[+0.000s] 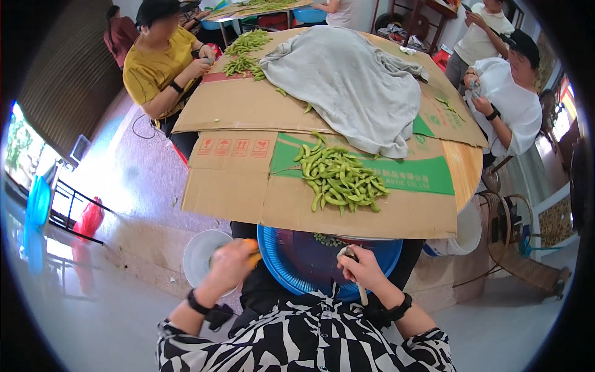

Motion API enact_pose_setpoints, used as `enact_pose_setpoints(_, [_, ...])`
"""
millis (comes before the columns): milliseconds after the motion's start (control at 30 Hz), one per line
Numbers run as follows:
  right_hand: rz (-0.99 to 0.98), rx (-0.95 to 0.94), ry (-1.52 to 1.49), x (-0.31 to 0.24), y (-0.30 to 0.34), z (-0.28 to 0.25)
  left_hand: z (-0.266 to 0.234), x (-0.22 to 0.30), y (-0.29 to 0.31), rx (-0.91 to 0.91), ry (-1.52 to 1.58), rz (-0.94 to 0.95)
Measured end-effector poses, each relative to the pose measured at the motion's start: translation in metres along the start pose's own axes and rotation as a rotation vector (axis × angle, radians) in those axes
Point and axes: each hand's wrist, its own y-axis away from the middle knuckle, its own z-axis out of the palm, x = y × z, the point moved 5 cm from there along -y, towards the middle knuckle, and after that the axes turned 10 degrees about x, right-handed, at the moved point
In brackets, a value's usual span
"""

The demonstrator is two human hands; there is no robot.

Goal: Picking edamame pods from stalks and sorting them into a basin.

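Over the rim of a white bucket (197,253), my left hand (232,263) is smeared by motion. Something orange (252,248) shows at its fingers; I cannot tell whether it is worn or held. My right hand (364,270) is closed round a small tool with a pale handle (362,294), its kind unclear, above the right side of a blue basin (291,279). Small green beans (328,239) lie in the basin, partly hidden by the cardboard edge. Beyond my hands a heap of green bean pods (341,177) rests on the cardboard (232,186).
A grey cloth (347,80) covers a mound on the table. More pods (248,43) lie at the far left. A person in yellow (161,68) sits left, a person in white (508,99) right. A white bucket (468,232) and a woven chair (520,260) stand right.
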Motion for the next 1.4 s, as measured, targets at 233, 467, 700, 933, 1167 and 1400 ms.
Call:
enact_pose_setpoints(233, [0.263, -0.054, -0.85, 0.01, 0.017, 0.008, -0.038, 0.006, -0.029, -0.014, -0.048, 0.134])
enact_pose_setpoints(467, [0.227, -0.029, -0.795, 0.016, 0.037, 0.028, 0.016, 0.12, -0.123, 0.215, 0.165, 0.58])
enact_pose_setpoints(700, [0.061, -0.03, -0.701, 0.01, 0.043, 0.032, 0.031, 0.125, -0.14, 0.275, 0.222, 0.552])
enact_pose_setpoints(933, [-0.298, 0.078, -0.468, -0.053, 0.041, -0.003, 0.026, 0.134, -0.102, 0.045, 0.638, 0.196])
enact_pose_setpoints(1167, [-0.105, -0.128, -0.719, -0.053, 0.044, 0.0, 0.066, 0.131, -0.066, -0.375, 1.294, -0.279])
enact_pose_setpoints(1400, [-0.02, -0.229, -0.789, -0.05, 0.045, 0.008, 0.08, 0.12, -0.055, -0.394, 1.318, -0.327])
